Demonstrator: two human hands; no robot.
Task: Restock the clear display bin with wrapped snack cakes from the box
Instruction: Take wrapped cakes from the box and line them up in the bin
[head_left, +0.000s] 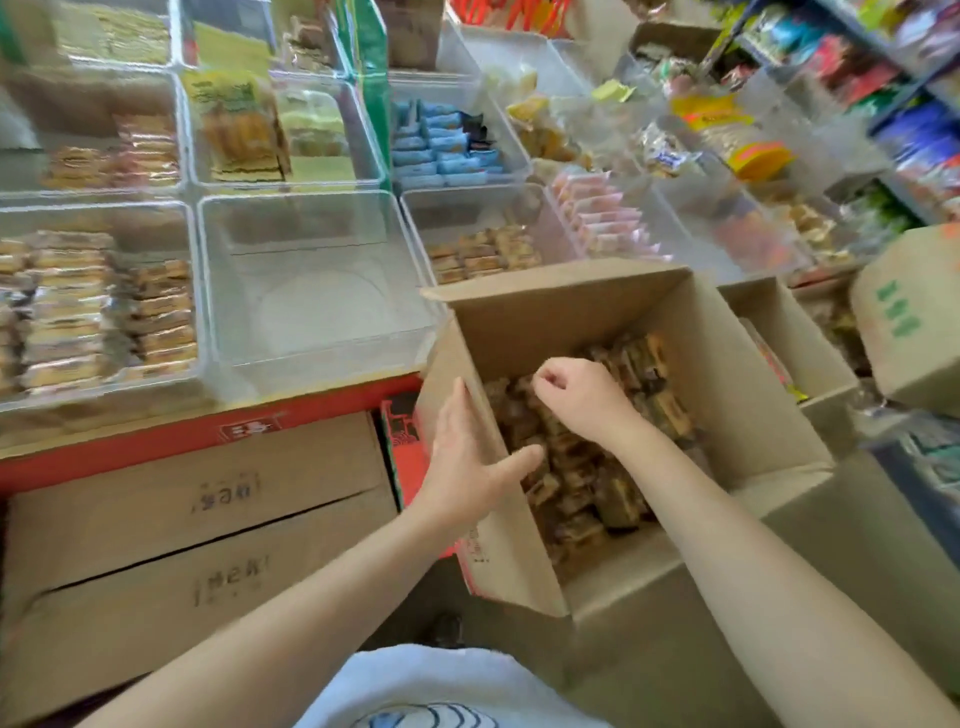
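An open cardboard box (727, 364) stands in front of me, holding many wrapped brown snack cakes (582, 467). My left hand (467, 457) lies with straight fingers against the box's left wall, thumb inside over the cakes. My right hand (576, 395) hovers inside the box with its fingers curled down over the cakes; whether it holds one I cannot tell. Left of and behind the box sits the clear display bin (311, 332), with nothing visible in it.
Clear bins with wrapped snacks surround it: one at left (93, 312), one behind the box (483, 254), blue packs (441, 145) further back. Closed cartons (197, 519) sit below the red shelf edge (156, 441). Another open box (789, 338) and shelves (909, 104) are at right.
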